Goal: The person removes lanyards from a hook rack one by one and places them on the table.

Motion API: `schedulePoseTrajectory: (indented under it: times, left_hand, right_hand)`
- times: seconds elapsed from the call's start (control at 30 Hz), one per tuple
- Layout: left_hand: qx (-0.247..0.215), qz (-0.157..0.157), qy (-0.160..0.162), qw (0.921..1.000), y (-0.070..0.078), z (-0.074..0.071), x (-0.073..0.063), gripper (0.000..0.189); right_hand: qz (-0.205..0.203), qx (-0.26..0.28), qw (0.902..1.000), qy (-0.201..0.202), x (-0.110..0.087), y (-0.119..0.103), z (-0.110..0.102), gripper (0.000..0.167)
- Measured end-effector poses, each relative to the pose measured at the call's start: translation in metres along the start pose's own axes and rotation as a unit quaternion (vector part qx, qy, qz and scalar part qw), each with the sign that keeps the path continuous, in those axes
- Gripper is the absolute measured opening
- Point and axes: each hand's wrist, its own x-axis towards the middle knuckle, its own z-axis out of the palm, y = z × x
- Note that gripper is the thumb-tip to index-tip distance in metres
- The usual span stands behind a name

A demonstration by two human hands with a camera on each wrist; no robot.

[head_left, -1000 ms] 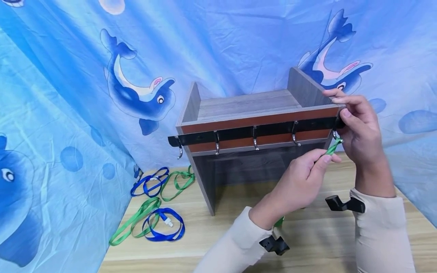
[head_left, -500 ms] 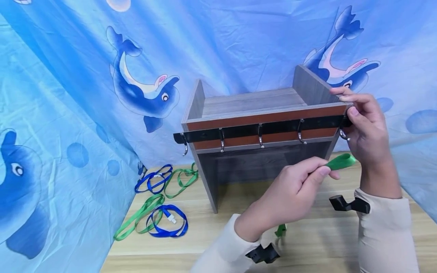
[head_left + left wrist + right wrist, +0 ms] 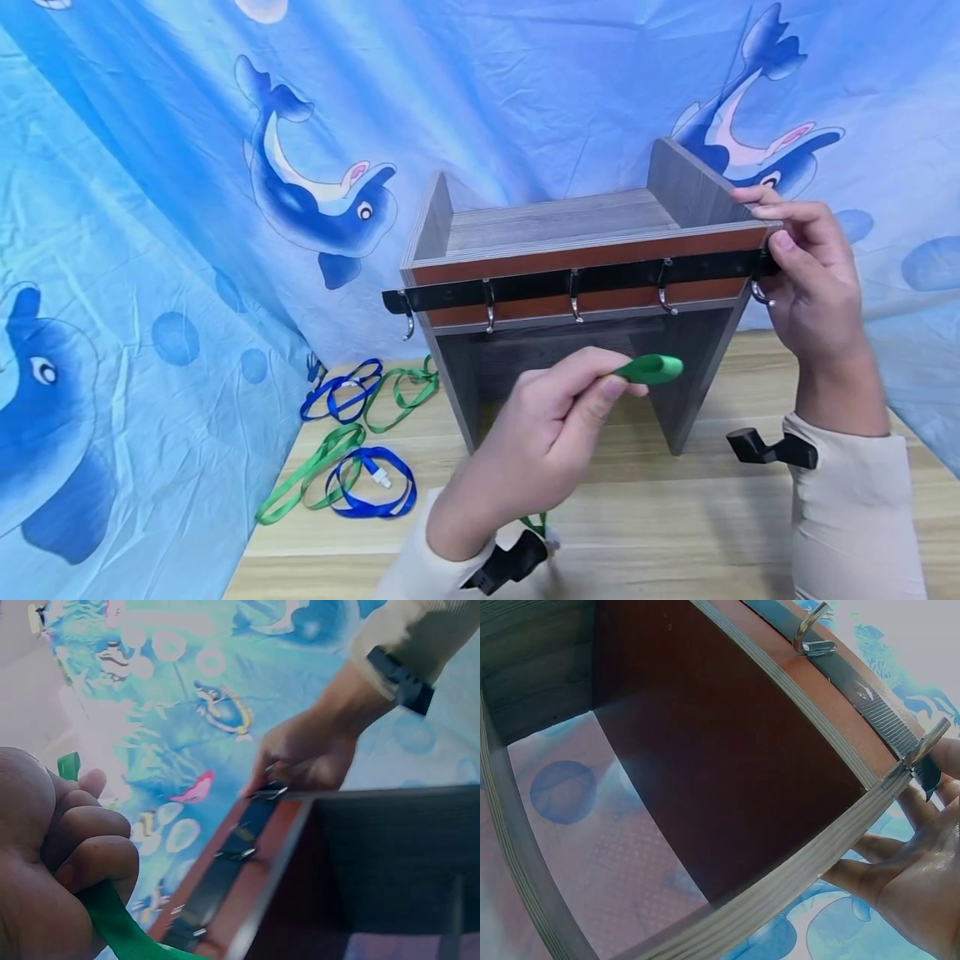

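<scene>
My left hand (image 3: 551,425) pinches a green lanyard (image 3: 654,368) between thumb and forefinger, its folded loop sticking out to the right in front of the shelf's opening. In the left wrist view the green strap (image 3: 116,926) also trails from beneath the curled fingers. A grey wooden shelf (image 3: 701,187) carries a black hook rail (image 3: 532,283) with several silver hooks along its brown front. My right hand (image 3: 817,283) grips the shelf's right front corner, thumb by the rail's end and fingers over the side panel. The rightmost hook (image 3: 761,293) hangs bare beside that hand.
Left of the shelf, a blue lanyard (image 3: 372,510) with a white clip, a green lanyard (image 3: 281,500), and another blue one (image 3: 307,408) and green one (image 3: 390,425) lie on the wooden table (image 3: 645,533). A blue dolphin-print cloth (image 3: 525,100) hangs behind.
My left hand has drawn the green lanyard away from the rightmost hook, leftward and toward me. The right hand keeps its grip on the shelf corner; the head view has shifted slightly.
</scene>
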Motion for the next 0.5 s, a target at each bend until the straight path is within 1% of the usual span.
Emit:
schedulePoseTrajectory:
  times: [0.13, 0.23, 0.33, 0.47, 0.5]
  left_hand:
    - [0.007, 0.022, 0.03, 0.9993, 0.004, -0.02, -0.006, 0.02]
    - [0.03, 0.035, 0.062, 0.997, 0.004, -0.036, -0.009, 0.02]
    - [0.06, 0.043, 0.105, 0.9917, 0.004, -0.054, -0.013, 0.019]
    - [0.07, 0.046, 0.162, 0.9833, 0.003, -0.076, -0.018, 0.022]
    - [0.065, 0.049, 0.172, 0.9818, 0.003, -0.08, -0.018, 0.023]
  right_hand:
    - [-0.001, -0.008, 1.0, 0.002, 0.0, -0.001, 0.0, 0.031]
    - [-0.002, -0.005, 1.0, 0.002, 0.0, -0.001, 0.0, 0.031]
    - [-0.001, 0.002, 1.0, 0.001, 0.0, -0.001, 0.001, 0.031]
    - [0.0, -0.004, 1.0, 0.004, 0.0, -0.001, 0.001, 0.031]
    - [0.0, -0.007, 1.0, 0.005, -0.001, -0.001, 0.001, 0.031]
